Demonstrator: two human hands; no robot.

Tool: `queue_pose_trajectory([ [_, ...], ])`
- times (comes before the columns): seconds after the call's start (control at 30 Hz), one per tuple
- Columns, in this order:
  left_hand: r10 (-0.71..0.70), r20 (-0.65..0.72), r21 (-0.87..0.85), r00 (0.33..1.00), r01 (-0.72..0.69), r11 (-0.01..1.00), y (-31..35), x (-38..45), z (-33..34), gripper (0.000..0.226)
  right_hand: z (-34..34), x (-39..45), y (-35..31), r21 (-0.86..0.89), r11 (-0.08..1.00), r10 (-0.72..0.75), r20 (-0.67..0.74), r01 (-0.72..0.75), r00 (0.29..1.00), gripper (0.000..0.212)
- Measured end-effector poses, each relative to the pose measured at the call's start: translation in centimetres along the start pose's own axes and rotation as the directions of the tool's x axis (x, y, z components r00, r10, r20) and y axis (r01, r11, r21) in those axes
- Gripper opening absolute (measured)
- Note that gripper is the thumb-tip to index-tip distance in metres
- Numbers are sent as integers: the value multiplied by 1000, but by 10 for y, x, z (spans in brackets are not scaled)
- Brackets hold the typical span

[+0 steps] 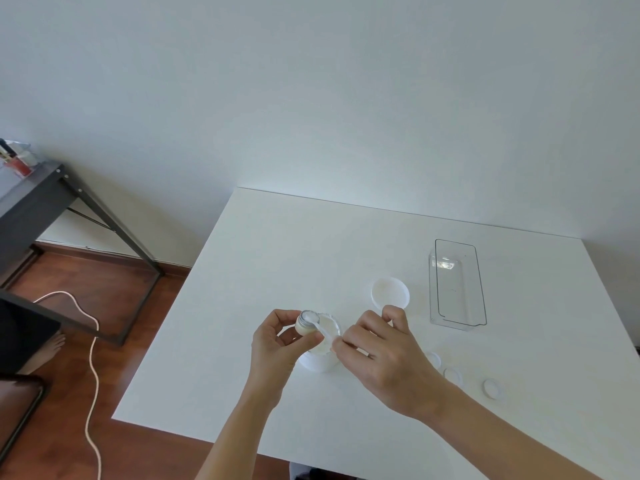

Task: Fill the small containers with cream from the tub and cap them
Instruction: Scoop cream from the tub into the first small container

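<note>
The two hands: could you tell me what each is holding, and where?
Left hand grips the small jar by its side; right hand pinches the white spatula by its handle end.

Left hand (277,344) with fingers curled in a grip, right hand (381,355) pinching, wrists close.

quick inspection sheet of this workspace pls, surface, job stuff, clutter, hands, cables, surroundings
surface: white table, no spills seen
job's things: open cream tub under the hands; tub lid upside down behind it; small jar tilted over the tub; white spatula at the jar mouth; three small caps loose at right
clutter: clear plastic bin, looks empty
hands: left hand holds the jar; right hand pinches the spatula
cables: white cord on the floor
surroundings: dark desk at left, wood floor, plain wall
</note>
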State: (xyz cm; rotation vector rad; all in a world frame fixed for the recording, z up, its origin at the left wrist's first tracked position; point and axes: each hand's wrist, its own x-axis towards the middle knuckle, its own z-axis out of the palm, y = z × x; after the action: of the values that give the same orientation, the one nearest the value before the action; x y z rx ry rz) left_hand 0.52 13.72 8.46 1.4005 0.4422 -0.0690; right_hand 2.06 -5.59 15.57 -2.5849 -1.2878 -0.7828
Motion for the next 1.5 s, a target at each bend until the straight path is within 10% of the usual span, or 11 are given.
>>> queue_pose_trajectory([
  [0.37, 7, 3, -62, 1000, -7, 998, 3, -1, 0, 46, -13, 1, 5, 124, 968, 233, -109, -220, 966, 13],
  [0.6, 54, 47, -92, 997, -50, 995, 2, -3, 1, 42, -12, 12, 3, 594, 336, 827, 185, -731, 531, 23],
  [0.83, 104, 90, -130, 991, -91, 987, 7, -5, 2, 37, -3, 11, 7, 583, 153, 841, 348, -798, 415, 24],
  [1.17, 88, 167, -94, 982, -73, 993, 12, -8, 1, 36, -2, 14, 17, 593, 95, 778, 457, -800, 431, 20],
  [1.5, 75, 182, -67, 980, -63, 996, 13, -8, -4, 37, -17, 18, 31, 562, 285, 634, 497, -777, 592, 18],
])
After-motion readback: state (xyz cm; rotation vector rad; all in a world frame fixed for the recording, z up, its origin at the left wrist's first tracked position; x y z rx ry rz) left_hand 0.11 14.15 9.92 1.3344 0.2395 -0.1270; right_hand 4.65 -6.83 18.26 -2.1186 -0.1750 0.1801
